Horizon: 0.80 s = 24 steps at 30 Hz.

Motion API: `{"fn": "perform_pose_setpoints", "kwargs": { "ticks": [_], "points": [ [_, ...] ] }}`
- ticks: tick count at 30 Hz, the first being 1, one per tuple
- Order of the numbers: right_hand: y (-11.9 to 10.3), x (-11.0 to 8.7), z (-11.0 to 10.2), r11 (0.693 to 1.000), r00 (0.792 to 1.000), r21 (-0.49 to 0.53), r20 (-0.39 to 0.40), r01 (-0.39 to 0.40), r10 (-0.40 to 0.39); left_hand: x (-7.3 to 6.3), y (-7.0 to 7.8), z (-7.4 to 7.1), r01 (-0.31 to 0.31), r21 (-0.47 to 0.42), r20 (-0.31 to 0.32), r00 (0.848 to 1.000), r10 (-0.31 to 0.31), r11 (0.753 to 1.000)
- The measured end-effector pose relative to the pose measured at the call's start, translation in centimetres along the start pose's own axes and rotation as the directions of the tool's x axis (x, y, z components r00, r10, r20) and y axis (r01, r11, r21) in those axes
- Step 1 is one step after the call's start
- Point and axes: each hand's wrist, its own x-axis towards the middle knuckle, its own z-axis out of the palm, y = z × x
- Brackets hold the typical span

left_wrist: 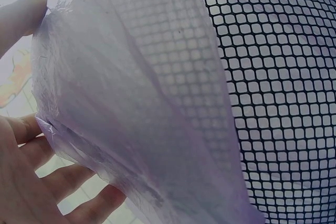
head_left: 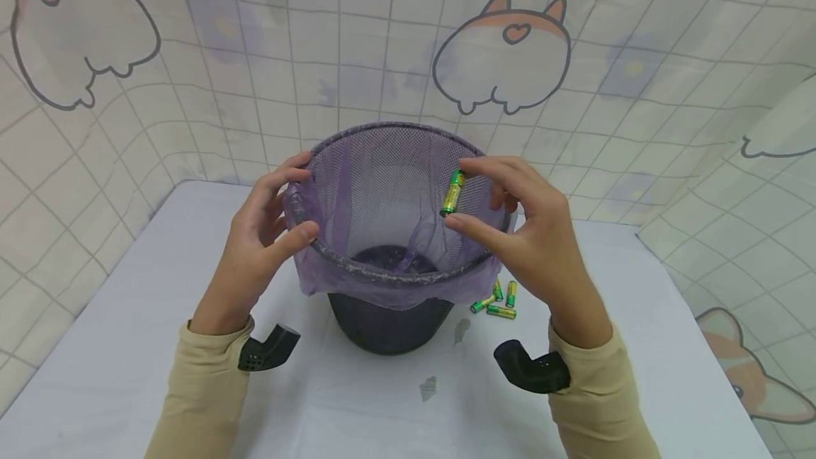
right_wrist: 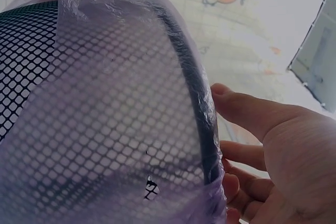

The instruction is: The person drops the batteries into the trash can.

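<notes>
A dark mesh wastebasket [head_left: 387, 328] stands upright on the white tabletop, lined with a thin purple bin bag [head_left: 398, 294] folded over its rim. My left hand [head_left: 255, 243] holds the rim on its left side, thumb at the near part and fingers farther back; the left wrist view shows the fingers partly behind the bag [left_wrist: 121, 87]. Between the thumb and index finger of my right hand [head_left: 532, 229], a green and yellow battery [head_left: 453, 192] is pinched, tilted, over the right part of the opening. That battery is hidden behind the rim in the right wrist view.
Several green and yellow batteries [head_left: 501, 312] lie on the table to the right of the wastebasket. Two grey printed marks [head_left: 428, 388] show on the white tabletop [head_left: 344, 409]. A tile-patterned curtain [head_left: 357, 48] with cartoon animals rises behind and at both sides.
</notes>
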Motion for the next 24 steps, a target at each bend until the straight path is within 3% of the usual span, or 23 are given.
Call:
{"fn": "perform_pose_setpoints", "kwargs": {
  "ticks": [13, 24],
  "points": [
    [0.2, -0.1, -0.1, 1.0, 0.999, -0.004, -0.027, 0.019, -0.019, 0.0, -0.1, 0.1, -0.003, 0.004, 0.004, 1.0, 0.003, 1.0],
    [0.6, -0.6, -1.1, 0.999, 0.998, -0.029, -0.048, -0.039, 0.037, 0.0, -0.1, 0.1, -0.002, 0.012, 0.0, 1.0, 0.002, 1.0]
  ]
}}
